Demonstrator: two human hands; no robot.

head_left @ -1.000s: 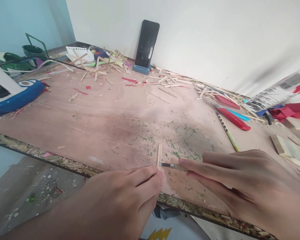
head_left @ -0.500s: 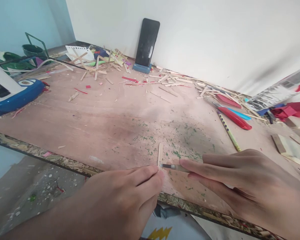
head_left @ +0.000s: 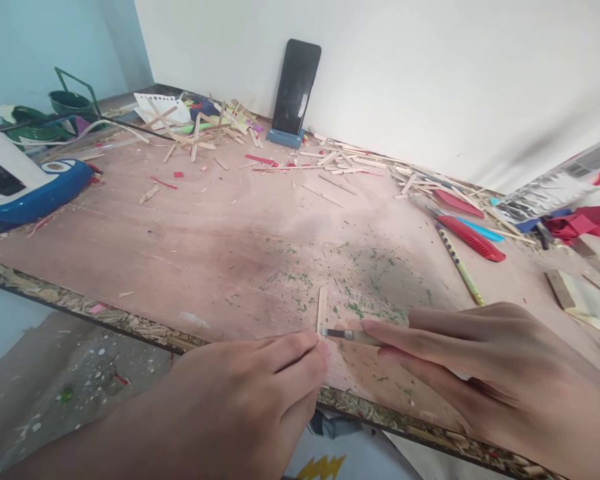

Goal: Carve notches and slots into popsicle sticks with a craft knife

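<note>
A pale wooden craft stick [head_left: 321, 308] lies on the plywood table [head_left: 190, 227] near its front edge. My left hand [head_left: 253, 390] presses the stick's near end down with closed fingertips. My right hand [head_left: 485, 363] grips a small knife [head_left: 347, 334], index finger stretched along it, and the blade tip touches the stick from the right. Green shavings lie scattered around the stick.
A black phone [head_left: 296, 87] leans on a blue stand at the wall. Loose sticks and scraps litter the back. A blue and white device [head_left: 25, 187] sits at left. A red comb [head_left: 470, 238], pencil [head_left: 459, 264] and red paper [head_left: 590, 220] lie at right.
Both hands stay on the stick and the knife; only the view has shifted slightly.
</note>
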